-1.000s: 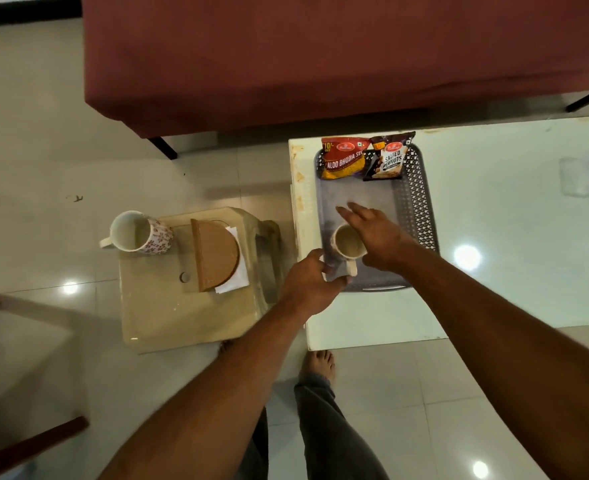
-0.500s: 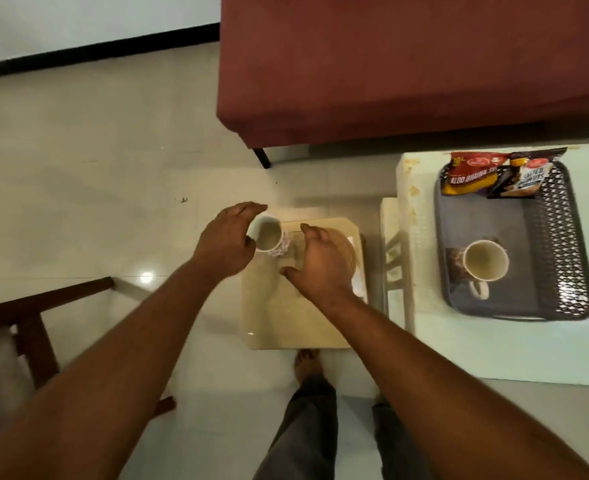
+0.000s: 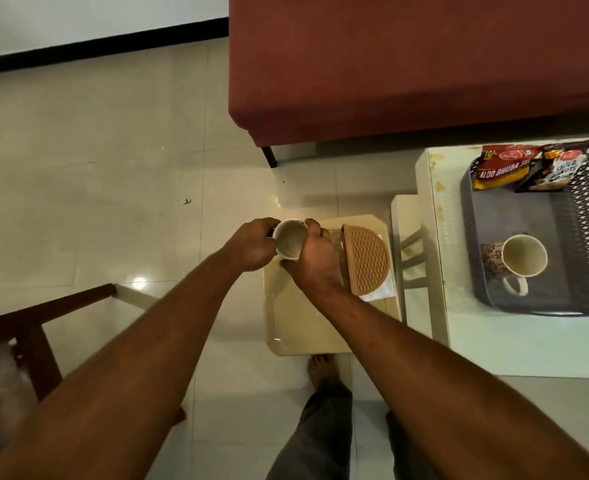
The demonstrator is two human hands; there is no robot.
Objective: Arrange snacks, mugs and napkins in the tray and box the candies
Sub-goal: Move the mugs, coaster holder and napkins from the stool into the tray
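Note:
Both my hands hold a cream mug (image 3: 288,239) over the far left corner of a low beige stool (image 3: 306,323). My left hand (image 3: 251,245) grips it from the left and my right hand (image 3: 315,259) wraps its right side. On the stool lies a brown half-round woven napkin holder (image 3: 367,259) with white napkins (image 3: 381,292) under it. A grey tray (image 3: 525,306) on the white table (image 3: 528,344) at the right holds a second patterned mug (image 3: 518,259) and two snack packets: a red and yellow packet (image 3: 500,169) and a dark peanut packet (image 3: 559,169).
A dark red sofa (image 3: 421,64) fills the top right. A wooden chair (image 3: 26,330) stands at the lower left. My bare foot (image 3: 320,367) and trouser legs show below the stool on the tiled floor.
My hands left the mug in the tray, swung left to the stool and closed round the second mug there. The view turned left with them.

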